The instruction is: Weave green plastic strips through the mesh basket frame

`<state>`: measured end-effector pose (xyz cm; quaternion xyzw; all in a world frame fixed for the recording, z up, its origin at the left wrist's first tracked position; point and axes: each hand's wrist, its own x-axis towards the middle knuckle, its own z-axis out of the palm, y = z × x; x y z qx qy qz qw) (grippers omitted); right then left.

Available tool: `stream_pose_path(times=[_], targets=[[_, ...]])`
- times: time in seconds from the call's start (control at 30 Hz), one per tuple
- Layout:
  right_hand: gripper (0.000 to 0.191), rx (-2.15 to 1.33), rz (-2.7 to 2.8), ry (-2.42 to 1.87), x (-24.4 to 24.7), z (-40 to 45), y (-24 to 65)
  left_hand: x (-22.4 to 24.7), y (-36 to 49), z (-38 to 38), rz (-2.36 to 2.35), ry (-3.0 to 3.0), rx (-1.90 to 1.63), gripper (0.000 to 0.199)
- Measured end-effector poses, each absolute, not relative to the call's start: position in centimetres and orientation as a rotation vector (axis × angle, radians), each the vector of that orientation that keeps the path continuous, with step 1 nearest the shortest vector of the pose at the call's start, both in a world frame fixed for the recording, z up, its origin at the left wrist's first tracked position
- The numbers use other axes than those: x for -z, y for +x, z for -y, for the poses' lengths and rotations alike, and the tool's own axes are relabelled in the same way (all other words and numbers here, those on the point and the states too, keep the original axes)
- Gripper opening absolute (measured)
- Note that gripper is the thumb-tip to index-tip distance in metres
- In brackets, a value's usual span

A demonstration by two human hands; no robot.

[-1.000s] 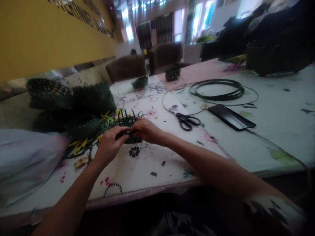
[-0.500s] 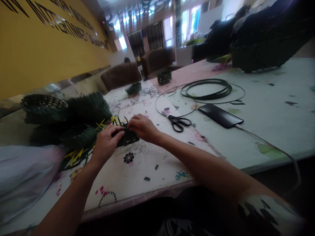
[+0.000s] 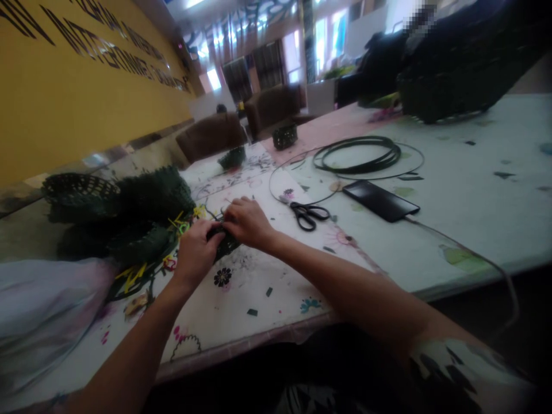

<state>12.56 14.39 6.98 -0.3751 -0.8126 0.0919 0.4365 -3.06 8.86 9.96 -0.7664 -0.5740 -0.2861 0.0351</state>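
A small dark green woven basket [image 3: 227, 246] rests on the table between my two hands, mostly covered by them. My left hand [image 3: 199, 248] grips its near left side, thumb pointing right along the weave. Fingers bent, my right hand [image 3: 248, 223] pinches at the basket's upper edge, close to the left fingertips. Loose strip ends curve up behind the hands. Just what the right fingertips hold is too dark to make out. Black-handled scissors [image 3: 307, 215] lie right of my right hand, touching neither hand.
Dark green woven baskets [image 3: 159, 190] are heaped at the left, beside yellow strips [image 3: 131, 278] and a whitish plastic bag [image 3: 43, 316]. On the right lie a coil of green strip [image 3: 357, 167] and a phone [image 3: 382, 200] with a cable. Two small baskets stand farther back; a person sits beyond.
Both hands have drawn closer together over the basket, my left moving slightly right. More of the basket is covered now. The view has shifted a little.
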Motion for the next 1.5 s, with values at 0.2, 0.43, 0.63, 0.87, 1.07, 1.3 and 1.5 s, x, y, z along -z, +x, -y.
stream_pose_path(times=[0.2,0.43,0.63,0.87,1.07,1.3,1.5], targets=[[0.015,-0.338,2.072,-1.116,-7.7,-14.2,12.9,-9.1,-2.2,-9.5,1.695,-2.307,0.76,0.018],[0.014,-0.503,2.13,-1.135,-7.4,-14.8,12.9,-7.6,-2.4,-9.8,1.647,-2.302,0.634,0.019],[0.014,-0.64,2.156,-1.062,-7.0,-15.5,13.3,-7.2,-2.7,-9.8,1.659,-2.32,0.529,0.019],[0.007,-0.772,2.327,-0.977,-7.4,-15.1,14.1,-5.4,-2.0,-7.7,1.667,-2.189,0.346,0.016],[0.004,-0.854,2.373,-1.08,-5.8,-12.8,15.7,-2.4,-0.4,-4.1,1.51,-2.199,0.269,0.021],[0.008,-0.595,2.353,-1.218,-1.4,-10.6,16.7,-0.4,1.3,-2.4,1.378,-2.198,0.186,0.028],[0.009,-0.503,2.286,-1.311,-0.5,-9.8,16.0,0.4,1.3,-2.7,1.349,-2.215,0.31,0.028]])
